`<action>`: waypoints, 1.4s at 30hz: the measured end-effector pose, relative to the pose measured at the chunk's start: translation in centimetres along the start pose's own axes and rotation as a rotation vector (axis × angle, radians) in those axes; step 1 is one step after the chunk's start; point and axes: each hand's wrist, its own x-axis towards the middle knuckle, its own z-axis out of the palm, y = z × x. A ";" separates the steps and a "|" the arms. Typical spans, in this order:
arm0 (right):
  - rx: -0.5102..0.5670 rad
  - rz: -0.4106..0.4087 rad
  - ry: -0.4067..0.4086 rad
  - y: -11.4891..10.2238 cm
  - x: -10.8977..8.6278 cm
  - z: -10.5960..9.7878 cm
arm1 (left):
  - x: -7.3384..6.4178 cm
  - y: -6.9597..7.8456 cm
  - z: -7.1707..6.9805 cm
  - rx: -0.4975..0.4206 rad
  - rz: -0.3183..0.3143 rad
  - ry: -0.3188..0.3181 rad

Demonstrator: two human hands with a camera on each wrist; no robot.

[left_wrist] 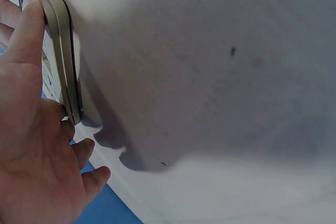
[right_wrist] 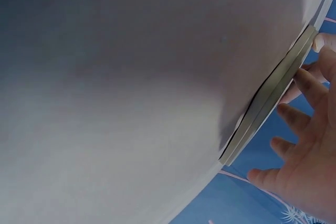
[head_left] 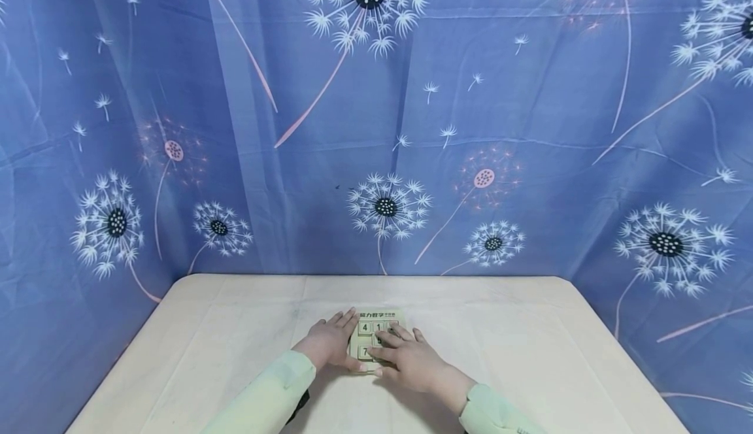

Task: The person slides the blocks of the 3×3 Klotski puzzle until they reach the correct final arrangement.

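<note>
A pale green number sliding puzzle [head_left: 372, 314] lies on the table, with dark printing along its far edge. Its raised tiles include a 4 [head_left: 365, 327], a 1 [head_left: 378, 327] and a 7 [head_left: 363, 353]; the right hand covers others. My left hand [head_left: 328, 341] holds the puzzle at its left side, the thumb by the near corner and the fingers toward the far corner. Spread over the right part is my right hand [head_left: 414, 361], its extended fingers touching the tiles. The wrist views show the puzzle's side edge [left_wrist: 59, 30] beside the left hand and its thin frame [right_wrist: 270, 90] beside the right.
The cream tabletop [head_left: 235, 329] has rounded far corners and stretches to both sides of the puzzle. Behind and beside it hangs a blue curtain [head_left: 317, 225] printed with dandelions. Small dark specks [left_wrist: 233, 51] mark the table surface.
</note>
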 end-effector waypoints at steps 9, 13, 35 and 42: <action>0.004 0.004 -0.009 -0.1 -0.1 0.0 | -0.2 0.1 -0.2 -0.002 -0.004 -0.012; 0.001 0.004 -0.009 -0.1 -0.1 0.0 | -0.3 0.0 -0.3 -0.008 -0.003 -0.007; -0.020 -0.012 -0.013 -0.3 -0.5 -0.2 | -0.2 0.0 -0.4 -0.009 0.004 -0.012; -0.019 -0.021 -0.029 -0.2 -0.7 -0.1 | -0.2 0.0 -0.3 -0.020 0.007 -0.019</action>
